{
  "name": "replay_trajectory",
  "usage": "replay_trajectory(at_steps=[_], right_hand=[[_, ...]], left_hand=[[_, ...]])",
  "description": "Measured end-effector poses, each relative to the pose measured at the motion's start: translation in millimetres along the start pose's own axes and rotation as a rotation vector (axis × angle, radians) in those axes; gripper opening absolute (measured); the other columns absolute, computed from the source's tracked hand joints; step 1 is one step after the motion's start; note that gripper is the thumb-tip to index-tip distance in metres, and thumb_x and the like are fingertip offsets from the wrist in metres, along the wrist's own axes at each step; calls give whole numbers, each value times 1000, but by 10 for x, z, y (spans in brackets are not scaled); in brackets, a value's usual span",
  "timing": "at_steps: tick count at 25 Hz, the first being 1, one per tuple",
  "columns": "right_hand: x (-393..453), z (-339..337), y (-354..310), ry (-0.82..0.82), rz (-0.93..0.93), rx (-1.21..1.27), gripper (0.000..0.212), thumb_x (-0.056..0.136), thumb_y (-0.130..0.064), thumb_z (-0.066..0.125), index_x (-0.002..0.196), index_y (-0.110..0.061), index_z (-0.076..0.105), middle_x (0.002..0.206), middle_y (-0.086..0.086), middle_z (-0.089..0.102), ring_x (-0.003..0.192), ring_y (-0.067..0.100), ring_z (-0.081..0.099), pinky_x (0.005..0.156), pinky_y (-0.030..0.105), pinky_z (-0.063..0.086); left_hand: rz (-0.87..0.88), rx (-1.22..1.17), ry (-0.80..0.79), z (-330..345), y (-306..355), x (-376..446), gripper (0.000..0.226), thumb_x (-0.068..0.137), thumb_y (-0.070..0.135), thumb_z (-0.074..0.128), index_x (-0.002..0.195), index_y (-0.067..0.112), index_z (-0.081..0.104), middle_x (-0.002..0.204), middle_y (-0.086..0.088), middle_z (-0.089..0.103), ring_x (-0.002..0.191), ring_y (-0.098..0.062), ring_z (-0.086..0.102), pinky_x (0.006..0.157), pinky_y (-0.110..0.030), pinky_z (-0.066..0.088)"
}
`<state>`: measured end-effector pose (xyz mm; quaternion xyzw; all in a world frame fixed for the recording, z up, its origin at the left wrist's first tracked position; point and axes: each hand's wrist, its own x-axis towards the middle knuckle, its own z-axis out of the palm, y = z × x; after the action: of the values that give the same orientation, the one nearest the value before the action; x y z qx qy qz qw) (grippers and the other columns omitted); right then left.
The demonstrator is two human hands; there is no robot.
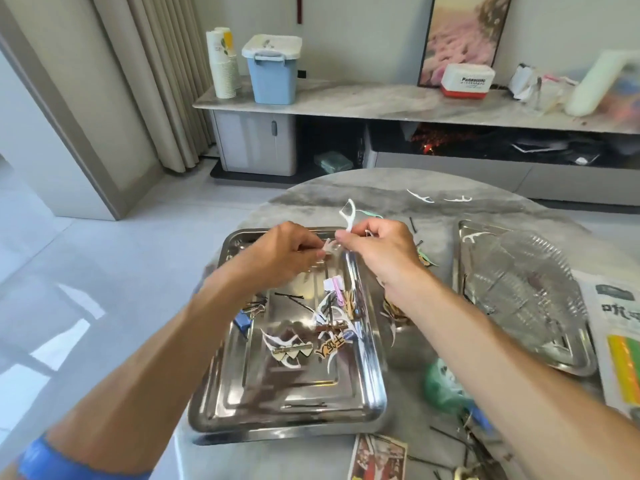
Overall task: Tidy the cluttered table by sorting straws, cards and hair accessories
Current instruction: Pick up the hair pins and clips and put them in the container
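1. Both hands meet above the far edge of the nearer steel tray (214,403), held up off it, apparently so small pieces can be pulled apart in the air rather than among the clutter below
2. The right hand (377,251) pinches a white floss pick (349,216) between thumb and forefinger, its forked end pointing up; it looks lifted out for sorting
3. The left hand (277,254) has its fingers curled around a small white piece (329,245); what that piece is, blur hides
4. The tray's middle holds a mixed heap: more white picks, a pink hair clip (336,289), black hairpins (289,296) and small card cutouts (330,348), so the sorting seems far from finished
5. A second tray (575,365) near the table's right edge holds a clear plastic lid (519,282) and one pick at its far corner, perhaps the place chosen for picks
6. Loose picks (420,197) lie near the table's far edge, picture cards (377,459) at the near edge, and green straws (623,372) in a packet at the right edge, all waiting their turn
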<state>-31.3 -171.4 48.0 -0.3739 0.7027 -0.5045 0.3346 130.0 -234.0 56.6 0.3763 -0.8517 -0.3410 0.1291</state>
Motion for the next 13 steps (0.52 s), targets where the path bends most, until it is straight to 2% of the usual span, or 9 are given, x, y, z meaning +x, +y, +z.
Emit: replay_trajectory(at_steps=[2,3,5,7,9,11,13], right_hand=[[-226,-502,-65,61,-19,60,17,76,-30,84,73,-18,71,65,-8,67,59,8,60,56,21,43],[-361,-768,-50,67,-30,66,16,77,-29,84,74,-18,72,62,-8,67,56,5,59,54,20,44],[-678,-1287,92,27,-20,33,12,76,-23,84,79,-17,75,57,-12,64,43,-4,50,43,10,37],[-975,-1644,304,-14,52,-4,20,75,-16,83,94,-18,75,67,-8,70,41,-5,50,38,7,32],[-1175,-1838,485,-1,98,48,31,78,-6,79,105,-18,70,71,1,74,42,-5,54,37,6,34],[-1234,-1865,603,0,58,66,40,83,-5,75,116,-25,64,72,2,75,51,-4,62,43,9,42],[-1227,-1835,703,-34,8,-7,44,88,-14,72,121,-40,58,77,0,76,70,7,71,63,21,52]], left_hand=[[41,-19,31,168,326,-73,20,97,21,60,89,10,73,66,1,57,50,-7,41,45,-18,32],[54,-37,44,271,455,-126,20,97,21,61,90,8,74,67,-3,56,49,-7,39,45,-18,30],[49,-122,36,527,670,-267,19,96,20,62,89,10,76,68,-10,60,48,-6,39,46,-18,29],[-6,-301,4,787,830,-415,19,98,17,59,91,7,73,74,-6,71,58,-6,54,58,-20,39],[-87,-486,-28,1050,978,-530,16,100,15,53,99,7,66,83,-4,76,72,-12,63,72,-27,42],[-151,-626,-23,1260,1038,-589,11,102,16,48,106,12,58,89,-2,77,77,-10,65,73,-29,41],[-174,-670,11,1426,1065,-633,12,103,19,47,110,14,56,94,3,77,81,-9,65,72,-28,41]])
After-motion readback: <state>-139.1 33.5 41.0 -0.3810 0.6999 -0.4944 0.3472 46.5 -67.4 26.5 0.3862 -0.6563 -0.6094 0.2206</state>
